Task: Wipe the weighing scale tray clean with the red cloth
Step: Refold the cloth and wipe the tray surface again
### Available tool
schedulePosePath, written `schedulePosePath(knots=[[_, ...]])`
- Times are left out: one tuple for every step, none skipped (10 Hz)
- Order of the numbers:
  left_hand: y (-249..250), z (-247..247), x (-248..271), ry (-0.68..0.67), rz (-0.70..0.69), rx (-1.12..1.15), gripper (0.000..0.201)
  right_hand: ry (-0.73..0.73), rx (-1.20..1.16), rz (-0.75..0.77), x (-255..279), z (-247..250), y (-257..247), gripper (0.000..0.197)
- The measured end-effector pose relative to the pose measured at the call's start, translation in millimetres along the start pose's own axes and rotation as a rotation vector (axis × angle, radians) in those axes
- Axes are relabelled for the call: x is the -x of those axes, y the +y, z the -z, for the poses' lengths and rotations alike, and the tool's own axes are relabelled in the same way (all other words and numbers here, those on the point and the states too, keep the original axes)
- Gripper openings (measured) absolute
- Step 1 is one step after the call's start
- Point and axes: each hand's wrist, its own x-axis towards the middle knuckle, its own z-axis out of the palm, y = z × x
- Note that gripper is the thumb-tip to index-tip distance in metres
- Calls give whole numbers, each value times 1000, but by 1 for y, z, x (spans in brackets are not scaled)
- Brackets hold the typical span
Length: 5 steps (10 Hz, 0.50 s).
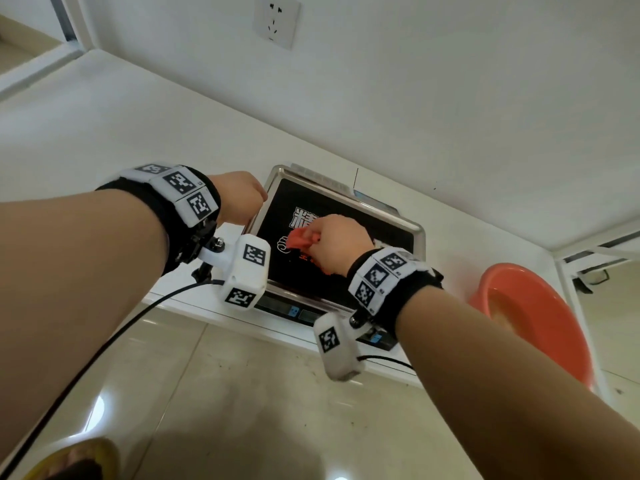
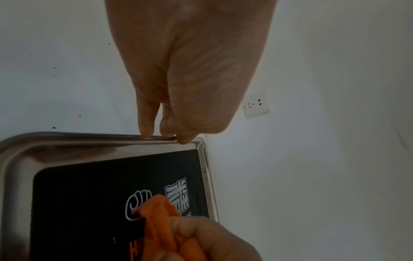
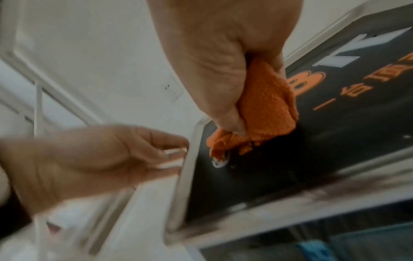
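The steel scale tray point(image 1: 412, 225) sits on the weighing scale on a white counter, and its floor is black with white and orange print. My right hand point(image 1: 332, 242) grips the bunched red cloth point(image 1: 299, 239) and presses it on the black floor near the tray's left side. In the right wrist view the cloth point(image 3: 266, 106) bulges out below my curled fingers point(image 3: 234, 123). My left hand point(image 1: 239, 197) pinches the tray's left rim point(image 2: 67, 141) near the far corner, with fingertips point(image 2: 146, 131) on the rim's edge. The left wrist view also shows the cloth point(image 2: 158, 217).
An orange plastic basin point(image 1: 540, 320) stands at the right end of the counter. The scale's display panel point(image 1: 294, 311) faces me at the counter's front edge. A wall socket point(image 1: 275, 24) is above. A black cable point(image 1: 104, 344) hangs from my left wrist over the tiled floor.
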Motion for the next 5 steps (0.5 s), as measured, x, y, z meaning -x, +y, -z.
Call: schedulePosePath(knots=[[1, -1, 2, -8, 2, -32, 37, 133, -133, -17, 3, 10, 13, 10], [5, -3, 4, 7, -6, -82, 37, 181, -18, -131, -13, 23, 39, 23], [6, -4, 4, 19, -8, -121, 38, 141, 39, -198, -14, 23, 32, 37], [6, -4, 2, 20, -10, -134, 37, 93, 8, -89, -9, 17, -1, 37], [7, -4, 3, 20, -3, -149, 37, 42, 54, 83, 3, 6, -25, 32]])
